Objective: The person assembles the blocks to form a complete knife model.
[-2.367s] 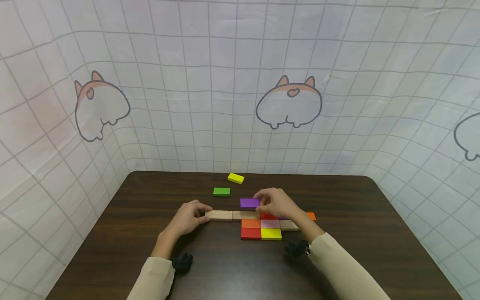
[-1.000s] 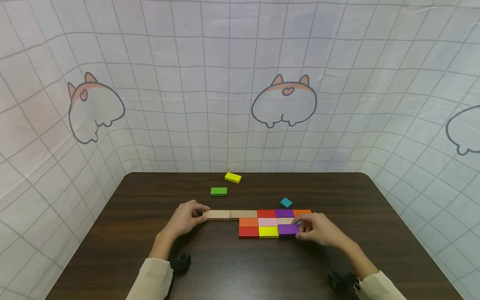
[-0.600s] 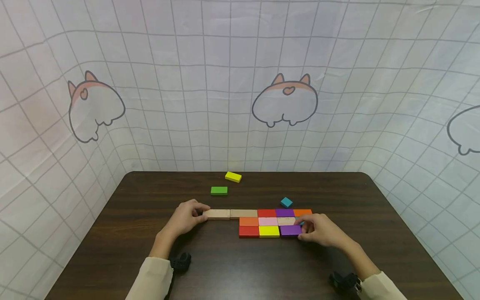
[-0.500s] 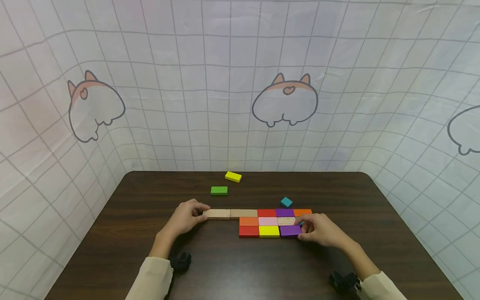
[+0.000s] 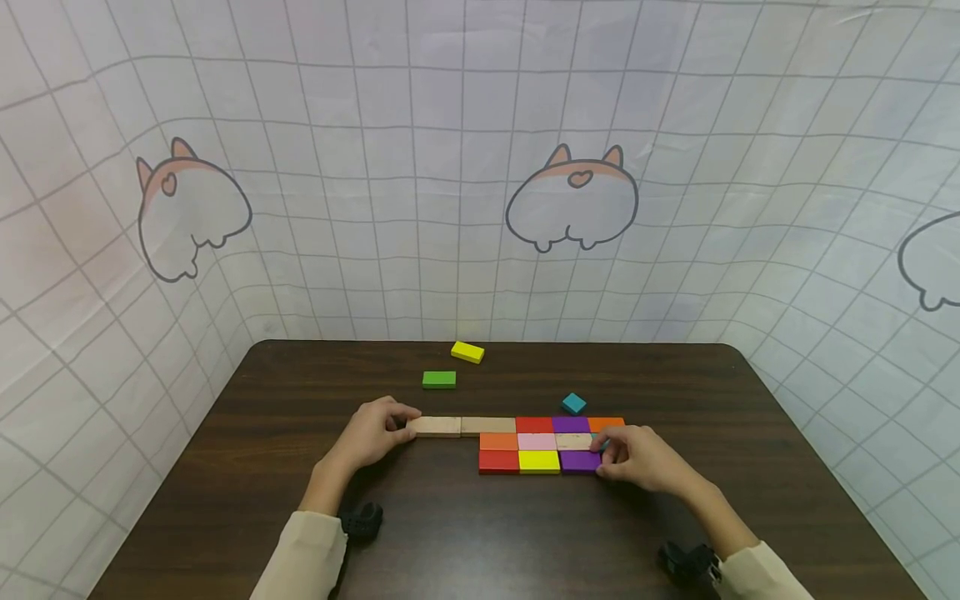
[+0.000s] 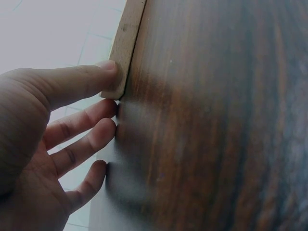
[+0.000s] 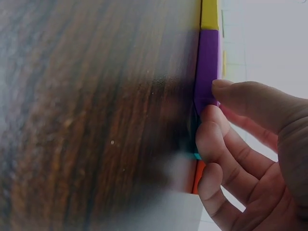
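Flat wooden blocks lie against each other on the dark table. My left hand [image 5: 372,433] holds the left end of a plain wooden block [image 5: 438,427], thumb on its near side [image 6: 126,45]. A second plain block [image 5: 488,426] continues the back row into red [image 5: 533,425], purple and orange blocks. At the front row's right end my right hand [image 5: 643,458] holds a purple block [image 5: 579,462] by its right end, beside a yellow block [image 5: 538,462]. In the right wrist view the thumb rests on this purple block [image 7: 207,65]. My right fingers partly hide a teal block in the middle row.
Behind the rows lie a loose teal block [image 5: 573,403], a green block [image 5: 439,380] and a yellow block [image 5: 468,352]. A white grid-patterned cloth [image 5: 390,208] hangs behind the table [image 5: 450,533] and at its sides.
My right hand has brought the purple block from behind the back row to the front row's right end, then shifted it slightly right. My left hand has stayed at the plain block.
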`<action>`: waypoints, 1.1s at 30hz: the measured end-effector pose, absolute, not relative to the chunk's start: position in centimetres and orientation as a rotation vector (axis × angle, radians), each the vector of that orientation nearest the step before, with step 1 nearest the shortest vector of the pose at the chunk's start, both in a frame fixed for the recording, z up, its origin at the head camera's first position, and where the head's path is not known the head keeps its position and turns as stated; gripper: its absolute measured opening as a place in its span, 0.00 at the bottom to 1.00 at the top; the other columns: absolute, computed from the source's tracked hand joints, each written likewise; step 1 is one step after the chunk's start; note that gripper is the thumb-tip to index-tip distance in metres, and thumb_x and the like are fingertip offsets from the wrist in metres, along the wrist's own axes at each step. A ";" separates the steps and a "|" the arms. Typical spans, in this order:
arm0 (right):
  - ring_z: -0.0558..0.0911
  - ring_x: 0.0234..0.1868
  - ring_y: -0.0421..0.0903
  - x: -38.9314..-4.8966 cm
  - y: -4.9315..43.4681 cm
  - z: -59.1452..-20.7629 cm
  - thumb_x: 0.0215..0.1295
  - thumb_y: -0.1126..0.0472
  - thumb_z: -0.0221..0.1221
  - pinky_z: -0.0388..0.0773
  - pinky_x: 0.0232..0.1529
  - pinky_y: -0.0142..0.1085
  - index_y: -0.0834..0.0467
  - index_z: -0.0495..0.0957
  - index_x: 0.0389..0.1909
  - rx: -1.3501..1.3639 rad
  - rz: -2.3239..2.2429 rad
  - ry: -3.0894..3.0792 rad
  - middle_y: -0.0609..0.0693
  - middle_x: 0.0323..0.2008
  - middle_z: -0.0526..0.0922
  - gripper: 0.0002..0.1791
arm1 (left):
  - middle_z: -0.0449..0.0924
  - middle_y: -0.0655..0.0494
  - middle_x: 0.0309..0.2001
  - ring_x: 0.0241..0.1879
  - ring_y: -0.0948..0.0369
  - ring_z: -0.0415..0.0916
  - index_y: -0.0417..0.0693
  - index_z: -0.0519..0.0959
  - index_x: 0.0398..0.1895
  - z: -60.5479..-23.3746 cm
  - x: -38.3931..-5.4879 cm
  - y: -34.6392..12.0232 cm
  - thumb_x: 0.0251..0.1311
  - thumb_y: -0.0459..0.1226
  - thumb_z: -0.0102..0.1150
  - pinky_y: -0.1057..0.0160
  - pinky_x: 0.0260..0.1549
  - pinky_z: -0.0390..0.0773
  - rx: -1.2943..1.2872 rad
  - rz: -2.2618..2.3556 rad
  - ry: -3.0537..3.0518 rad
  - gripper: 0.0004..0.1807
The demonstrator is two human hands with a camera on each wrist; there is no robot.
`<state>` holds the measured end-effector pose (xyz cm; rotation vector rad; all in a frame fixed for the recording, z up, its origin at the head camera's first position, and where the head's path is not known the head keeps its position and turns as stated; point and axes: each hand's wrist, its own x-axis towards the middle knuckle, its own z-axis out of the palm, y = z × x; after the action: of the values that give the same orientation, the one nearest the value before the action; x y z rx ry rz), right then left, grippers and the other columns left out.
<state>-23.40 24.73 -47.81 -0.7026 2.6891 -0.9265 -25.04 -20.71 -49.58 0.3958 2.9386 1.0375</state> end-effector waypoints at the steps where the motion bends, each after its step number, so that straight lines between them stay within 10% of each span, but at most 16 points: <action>1: 0.75 0.26 0.36 -23.4 24.7 -47.8 0.62 0.59 0.71 0.73 0.30 0.29 0.57 0.82 0.44 -0.700 -0.927 2.690 0.43 0.26 0.80 0.13 | 0.82 0.57 0.44 0.34 0.62 0.73 0.54 0.87 0.53 -49.6 -25.0 -20.7 0.63 0.38 0.70 0.61 0.35 0.75 0.394 1.036 2.938 0.15; 33: 0.74 0.25 0.35 -23.8 24.4 -47.4 0.62 0.59 0.71 0.72 0.29 0.29 0.57 0.82 0.43 -0.755 -0.927 2.674 0.42 0.26 0.78 0.12 | 0.82 0.57 0.43 0.33 0.63 0.73 0.54 0.87 0.52 -49.5 -25.0 -20.7 0.63 0.37 0.70 0.61 0.34 0.75 0.395 1.043 2.936 0.15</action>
<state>-23.75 24.43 -47.43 -0.7554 2.6743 -0.9267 -24.96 -20.74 -49.51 0.3948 2.9363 1.0429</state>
